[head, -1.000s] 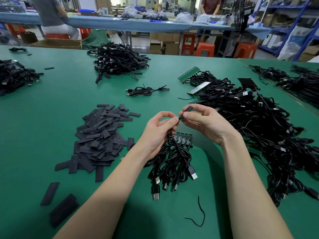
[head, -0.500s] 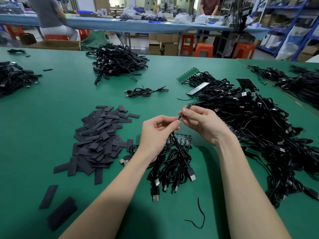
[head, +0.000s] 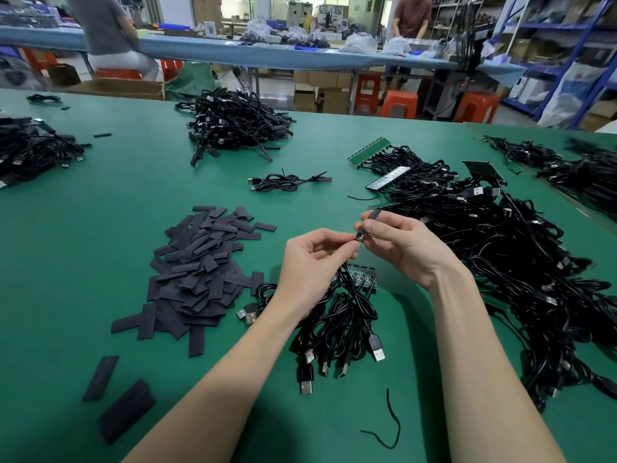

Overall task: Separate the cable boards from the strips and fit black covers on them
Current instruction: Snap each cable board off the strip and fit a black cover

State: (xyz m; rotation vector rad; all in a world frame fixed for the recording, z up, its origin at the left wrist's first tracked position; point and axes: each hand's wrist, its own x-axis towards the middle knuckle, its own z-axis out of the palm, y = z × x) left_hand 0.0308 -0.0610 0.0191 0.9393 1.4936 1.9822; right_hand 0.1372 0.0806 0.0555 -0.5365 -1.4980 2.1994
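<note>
Above the green table, my right hand (head: pixel 404 245) pinches a black cover (head: pixel 373 216) whose upper end sticks out past the fingers. My left hand (head: pixel 314 262) pinches the small cable board (head: pixel 360 237) at the cover's lower end, its black cable hanging down. Under the hands lies a strip of boards (head: pixel 359 277) with several black USB cables (head: pixel 340 325) attached. A pile of flat black covers (head: pixel 200 269) sits to the left.
A big tangle of cables on strips (head: pixel 500 262) fills the right. A finished-cable heap (head: pixel 233 125) lies far centre, one coiled cable (head: pixel 283 182) nearer, another heap (head: pixel 30 152) far left. Loose covers (head: pixel 117 396) lie near left. A stray wire (head: pixel 390 422) lies near front.
Both hands have drifted slightly away from me and the black cover has turned more end-on, its lower end meeting the board held by the left fingers. The camera view shifted a little.
</note>
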